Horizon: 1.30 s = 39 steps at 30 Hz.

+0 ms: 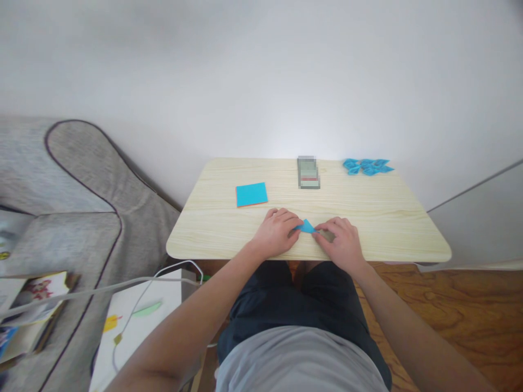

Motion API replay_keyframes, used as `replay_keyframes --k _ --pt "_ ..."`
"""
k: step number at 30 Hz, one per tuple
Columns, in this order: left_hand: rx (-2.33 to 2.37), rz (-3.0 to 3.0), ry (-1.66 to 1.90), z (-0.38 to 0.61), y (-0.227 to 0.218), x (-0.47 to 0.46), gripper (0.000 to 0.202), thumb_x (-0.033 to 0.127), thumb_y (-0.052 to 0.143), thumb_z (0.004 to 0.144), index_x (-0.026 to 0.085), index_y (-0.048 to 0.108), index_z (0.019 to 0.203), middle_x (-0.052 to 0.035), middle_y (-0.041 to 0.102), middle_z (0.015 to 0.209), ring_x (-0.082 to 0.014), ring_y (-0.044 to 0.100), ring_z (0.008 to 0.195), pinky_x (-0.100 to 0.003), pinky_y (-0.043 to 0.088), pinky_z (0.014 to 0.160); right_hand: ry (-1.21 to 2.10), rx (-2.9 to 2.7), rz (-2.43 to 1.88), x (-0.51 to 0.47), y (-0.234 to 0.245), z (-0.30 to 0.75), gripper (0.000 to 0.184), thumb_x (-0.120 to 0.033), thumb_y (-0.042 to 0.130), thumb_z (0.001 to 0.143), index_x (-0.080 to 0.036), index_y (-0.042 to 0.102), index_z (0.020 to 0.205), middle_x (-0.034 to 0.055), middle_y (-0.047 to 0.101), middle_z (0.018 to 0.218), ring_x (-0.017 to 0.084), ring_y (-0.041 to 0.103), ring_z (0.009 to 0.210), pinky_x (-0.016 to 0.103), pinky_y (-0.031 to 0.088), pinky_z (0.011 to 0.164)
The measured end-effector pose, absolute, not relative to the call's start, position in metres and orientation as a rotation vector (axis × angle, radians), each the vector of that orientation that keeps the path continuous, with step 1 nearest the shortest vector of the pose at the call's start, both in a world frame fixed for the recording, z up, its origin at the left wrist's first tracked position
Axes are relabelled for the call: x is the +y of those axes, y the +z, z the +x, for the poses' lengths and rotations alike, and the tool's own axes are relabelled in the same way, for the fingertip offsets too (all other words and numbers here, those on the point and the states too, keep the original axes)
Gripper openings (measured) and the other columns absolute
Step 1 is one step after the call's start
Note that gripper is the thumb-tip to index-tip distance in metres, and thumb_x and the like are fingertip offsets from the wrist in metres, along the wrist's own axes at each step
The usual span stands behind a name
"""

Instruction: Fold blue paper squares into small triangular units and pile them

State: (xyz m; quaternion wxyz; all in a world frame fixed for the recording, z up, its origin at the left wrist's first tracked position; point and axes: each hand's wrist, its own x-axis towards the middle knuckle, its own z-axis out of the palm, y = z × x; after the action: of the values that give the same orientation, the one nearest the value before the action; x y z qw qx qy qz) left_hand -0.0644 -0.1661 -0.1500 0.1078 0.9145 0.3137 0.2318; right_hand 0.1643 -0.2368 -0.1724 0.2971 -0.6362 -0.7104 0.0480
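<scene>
A small piece of folded blue paper (pixel 307 226) lies between my two hands near the front of the table. My left hand (pixel 279 233) pinches its left end, with the fingers covering part of it. At the other end, the thumb and fingertips of my right hand (pixel 340 239) close on the pointed right corner. The paper shows a triangular shape; the rest of its outline is hidden by my fingers. Farther left sits a stack of blue paper sheets (pixel 251 195), with a reddish edge showing beneath. Several folded blue paper pieces (pixel 368 166) are grouped at the back right.
The pale wooden table (pixel 220 234) stands against a white wall. A phone-like device (pixel 309 172), its screen blurred, rests at the back middle. To the left are a grey sofa (pixel 143 239), a white cabinet (pixel 134 316) with a cable (pixel 98 291), and books (pixel 36 310).
</scene>
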Motion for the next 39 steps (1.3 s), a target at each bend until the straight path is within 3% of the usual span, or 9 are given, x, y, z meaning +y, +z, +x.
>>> replay_keyframes --k 7,16,27,39 --pt "0.993 2.699 0.729 -0.060 -0.154 -0.168 0.022 0.025 0.055 0.097 0.022 0.069 0.113 -0.0067 0.075 0.106 -0.0238 0.063 0.105 -0.045 0.038 0.099 0.072 -1.903 -1.666 -0.237 -0.176 0.161 0.017 -0.042 0.071 0.090 -0.027 0.075 0.098 0.0047 0.069 0.096 0.025 0.058 0.097 0.040 0.040 0.087" --pt "1.010 2.606 0.734 -0.062 -0.150 -0.171 0.030 0.024 0.067 0.087 0.024 0.068 0.116 -0.0047 0.074 0.112 -0.0255 0.062 0.109 -0.044 0.040 0.100 0.001 -1.902 -1.684 -0.235 -0.176 0.149 0.015 -0.039 0.068 0.093 -0.025 0.073 0.097 0.0058 0.069 0.094 0.026 0.058 0.096 0.039 0.039 0.084" --pt "0.997 2.674 0.775 -0.063 -0.157 -0.169 0.019 0.024 0.059 0.094 0.022 0.069 0.111 -0.0052 0.075 0.105 -0.0226 0.065 0.103 -0.042 0.042 0.096 0.091 -1.842 -1.647 -0.238 -0.175 0.149 0.017 -0.026 0.072 0.085 -0.026 0.071 0.102 0.0023 0.072 0.097 0.024 0.061 0.097 0.039 0.042 0.089" --pt "0.990 2.622 0.793 -0.063 -0.155 -0.171 0.025 0.032 0.064 0.092 0.022 0.069 0.114 -0.0074 0.075 0.107 -0.0251 0.065 0.107 -0.043 0.044 0.098 0.032 -1.904 -1.627 -0.235 -0.174 0.149 0.013 -0.034 0.061 0.097 -0.025 0.070 0.100 0.0066 0.071 0.099 0.027 0.059 0.098 0.041 0.042 0.087"
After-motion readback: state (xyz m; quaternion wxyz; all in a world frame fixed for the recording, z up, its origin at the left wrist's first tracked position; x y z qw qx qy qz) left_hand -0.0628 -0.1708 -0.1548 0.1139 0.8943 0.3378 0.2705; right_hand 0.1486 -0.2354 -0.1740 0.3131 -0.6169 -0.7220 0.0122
